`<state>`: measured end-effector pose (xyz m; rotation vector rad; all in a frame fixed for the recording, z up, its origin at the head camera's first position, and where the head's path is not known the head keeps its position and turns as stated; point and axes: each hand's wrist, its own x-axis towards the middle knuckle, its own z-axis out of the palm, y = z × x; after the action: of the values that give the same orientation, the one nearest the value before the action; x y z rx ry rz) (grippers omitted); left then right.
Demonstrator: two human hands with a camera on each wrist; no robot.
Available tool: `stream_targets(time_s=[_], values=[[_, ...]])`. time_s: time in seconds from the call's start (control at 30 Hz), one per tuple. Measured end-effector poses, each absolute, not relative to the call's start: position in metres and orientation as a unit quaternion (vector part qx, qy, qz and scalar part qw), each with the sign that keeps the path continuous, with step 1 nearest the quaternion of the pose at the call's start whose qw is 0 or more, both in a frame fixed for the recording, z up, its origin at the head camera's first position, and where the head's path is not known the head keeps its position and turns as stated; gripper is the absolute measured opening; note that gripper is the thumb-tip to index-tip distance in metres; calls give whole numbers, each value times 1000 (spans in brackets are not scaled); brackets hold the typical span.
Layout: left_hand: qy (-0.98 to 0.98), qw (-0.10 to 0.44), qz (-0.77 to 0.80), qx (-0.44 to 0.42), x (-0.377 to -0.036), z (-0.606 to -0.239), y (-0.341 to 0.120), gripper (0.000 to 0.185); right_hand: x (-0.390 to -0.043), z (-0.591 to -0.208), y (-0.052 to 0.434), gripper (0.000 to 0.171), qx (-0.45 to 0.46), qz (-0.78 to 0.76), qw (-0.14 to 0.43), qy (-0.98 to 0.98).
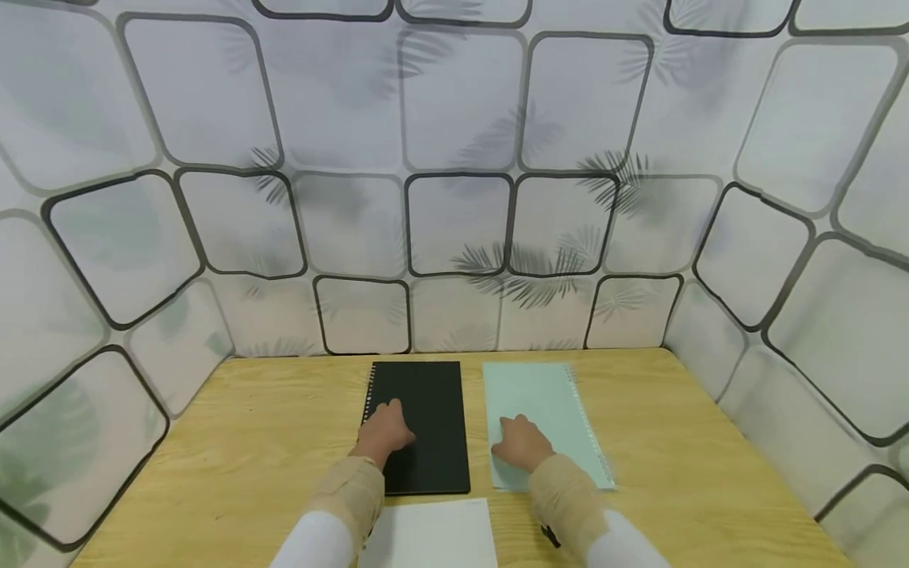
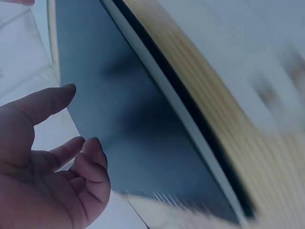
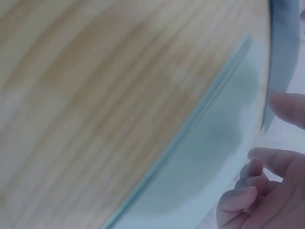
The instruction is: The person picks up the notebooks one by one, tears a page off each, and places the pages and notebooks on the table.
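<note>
A black spiral notebook (image 1: 433, 426) lies closed on the table, its coil along the left side. My left hand (image 1: 384, 432) is over its left part; in the left wrist view the thumb (image 2: 52, 101) stands apart from loosely bent fingers (image 2: 93, 167), with nothing between them. To the right lies a mint-green spiral notebook (image 1: 543, 394), coil on its right side. Over its lower left part is my right hand (image 1: 523, 444). The right wrist view shows that hand's fingers (image 3: 238, 198) loosely bent, the thumb apart and nothing held.
A white sheet of paper (image 1: 429, 536) lies at the near edge of view, just below the black notebook. The wooden table (image 1: 263, 442) extends to both sides. Patterned fabric walls (image 1: 461, 315) enclose it at the back, left and right.
</note>
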<state>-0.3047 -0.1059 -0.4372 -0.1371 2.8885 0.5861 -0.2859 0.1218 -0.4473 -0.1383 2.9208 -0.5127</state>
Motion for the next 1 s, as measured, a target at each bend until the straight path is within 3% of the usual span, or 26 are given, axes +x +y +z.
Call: stream_targets(time_s=[0.27,0.6,0.9,1.0], values=[[973,111,202,-9,-305,-446,-62,64,-283,-451,167,53,-36,-155,88,983],[968,119,208,68,-295,-448,-17,48,-271,-446,209,53,-19,-162,89,983],[967,121,206,91,-292,-452,11,51,-259,-436,233,53,22,-144,89,985],[966,114,205,107,-289,-450,18,62,-257,-438,240,53,40,-148,96,983]])
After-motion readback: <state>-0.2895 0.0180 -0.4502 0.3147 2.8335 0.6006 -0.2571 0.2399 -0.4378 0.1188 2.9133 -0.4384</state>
